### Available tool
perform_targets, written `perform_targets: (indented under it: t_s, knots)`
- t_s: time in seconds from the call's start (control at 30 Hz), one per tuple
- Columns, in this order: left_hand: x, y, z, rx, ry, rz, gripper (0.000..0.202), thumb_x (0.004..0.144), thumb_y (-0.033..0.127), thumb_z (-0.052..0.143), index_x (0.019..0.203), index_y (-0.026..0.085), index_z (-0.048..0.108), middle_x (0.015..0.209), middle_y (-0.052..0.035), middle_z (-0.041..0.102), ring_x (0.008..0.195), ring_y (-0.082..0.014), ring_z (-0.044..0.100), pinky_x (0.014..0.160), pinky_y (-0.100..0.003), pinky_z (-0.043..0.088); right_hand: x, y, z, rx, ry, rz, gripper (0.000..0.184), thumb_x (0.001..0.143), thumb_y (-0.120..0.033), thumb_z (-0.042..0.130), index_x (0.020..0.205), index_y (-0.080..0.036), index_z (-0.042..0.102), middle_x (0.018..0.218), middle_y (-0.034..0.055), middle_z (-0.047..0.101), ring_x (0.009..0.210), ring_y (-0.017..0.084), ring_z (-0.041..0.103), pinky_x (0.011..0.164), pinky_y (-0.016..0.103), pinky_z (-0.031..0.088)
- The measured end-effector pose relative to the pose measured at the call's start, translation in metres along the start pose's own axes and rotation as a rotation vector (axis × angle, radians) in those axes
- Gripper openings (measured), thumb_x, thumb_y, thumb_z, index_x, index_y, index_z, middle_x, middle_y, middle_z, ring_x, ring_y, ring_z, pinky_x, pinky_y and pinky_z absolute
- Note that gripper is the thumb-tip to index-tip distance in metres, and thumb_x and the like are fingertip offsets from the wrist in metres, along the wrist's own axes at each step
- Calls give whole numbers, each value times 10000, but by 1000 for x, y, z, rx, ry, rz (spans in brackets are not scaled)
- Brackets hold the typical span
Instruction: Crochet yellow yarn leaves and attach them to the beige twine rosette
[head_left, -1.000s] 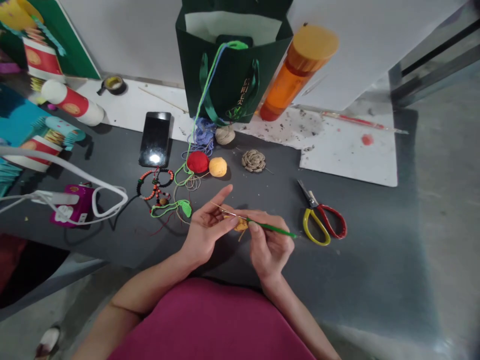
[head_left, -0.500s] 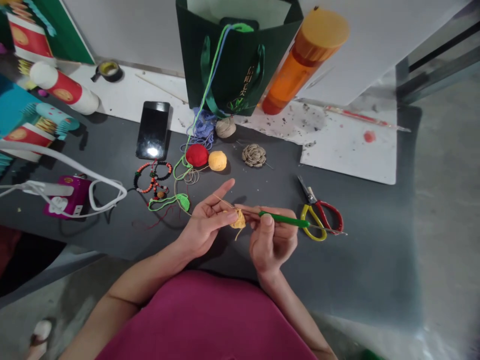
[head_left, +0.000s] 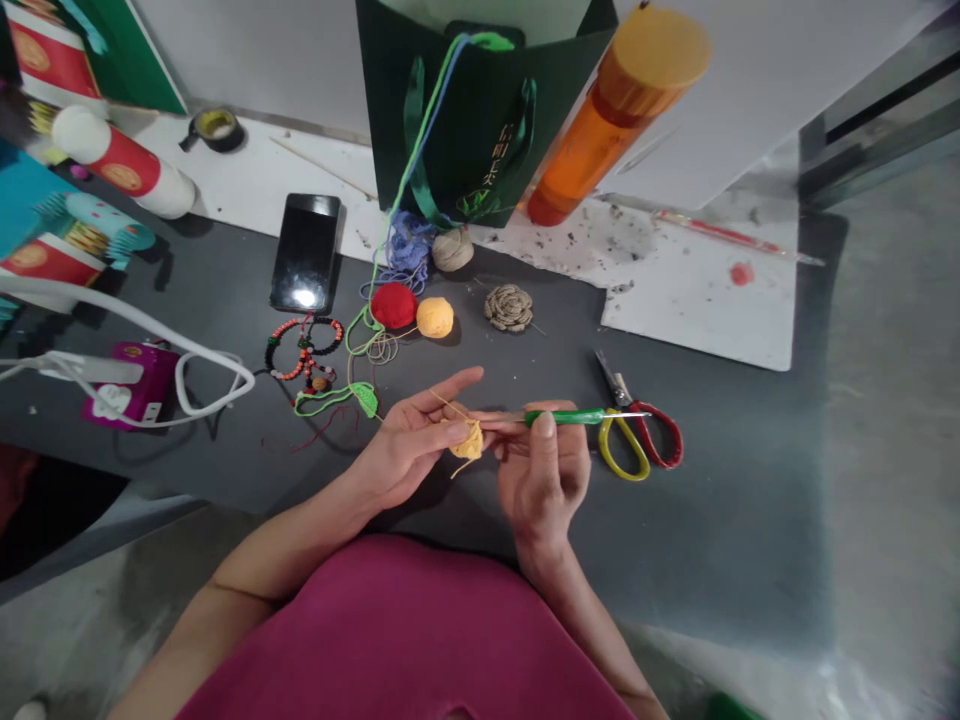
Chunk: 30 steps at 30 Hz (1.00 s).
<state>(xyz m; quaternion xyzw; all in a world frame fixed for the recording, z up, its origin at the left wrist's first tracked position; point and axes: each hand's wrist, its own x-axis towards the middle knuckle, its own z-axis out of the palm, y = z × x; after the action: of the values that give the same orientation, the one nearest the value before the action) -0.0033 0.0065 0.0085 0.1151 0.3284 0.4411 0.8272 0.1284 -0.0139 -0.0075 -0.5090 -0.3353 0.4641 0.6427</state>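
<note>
My left hand (head_left: 409, 445) pinches a small yellow crochet piece (head_left: 469, 441) between thumb and fingers, its index finger stretched out with yellow yarn running over it. A short yarn tail hangs from the piece. My right hand (head_left: 546, 470) grips a crochet hook (head_left: 570, 417) by its green handle, thumb on top; the hook's left end meets the yellow piece, where fingers hide its tip. Beyond my hands lie a yellow yarn ball (head_left: 435, 318), a red yarn ball (head_left: 394, 305) and a coiled grey-brown crocheted flower (head_left: 509, 308).
Scissors (head_left: 637, 425) with red and yellow handles lie just right of my right hand. Behind stand a dark green paper bag (head_left: 465, 130) and an orange bottle (head_left: 592, 130). A phone (head_left: 306, 252), a beaded bracelet (head_left: 304, 350) and a purple charger block (head_left: 139, 385) with white cables are at left.
The crochet hook has swung from sloping down rightward to nearly level, its right end rising. The yellow piece and my left hand have shifted slightly, and the piece's tail now points lower left.
</note>
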Motion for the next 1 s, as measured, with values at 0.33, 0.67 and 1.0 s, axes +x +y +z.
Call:
perform_targets:
  t_s: [0.33, 0.67, 1.0]
  knots:
    - [-1, -6, 4, 74, 16, 97, 494, 685, 208, 908, 1161, 258, 787, 762, 37, 688, 725, -82, 635, 791, -251, 502, -2, 3, 8, 137, -97, -18, 160, 871, -422, 740, 890, -280, 668, 760, -32, 792, 665, 179, 771, 633, 330, 635]
    - [-2, -17, -1, 208, 47, 293, 617, 730, 234, 882, 1320, 273, 708, 839, 15, 694, 785, -109, 634, 820, -280, 529, -5, 7, -2, -48, -43, -142, 74, 900, -331, 715, 919, -263, 693, 838, -7, 791, 776, 191, 783, 745, 364, 642]
    - [-2, -17, -2, 209, 121, 296, 750, 699, 252, 909, 1400, 263, 641, 796, 30, 718, 737, -98, 632, 764, -247, 521, -2, 4, -6, -332, -155, -436, 131, 946, -196, 643, 1002, -274, 732, 910, 20, 824, 837, 195, 794, 772, 377, 634]
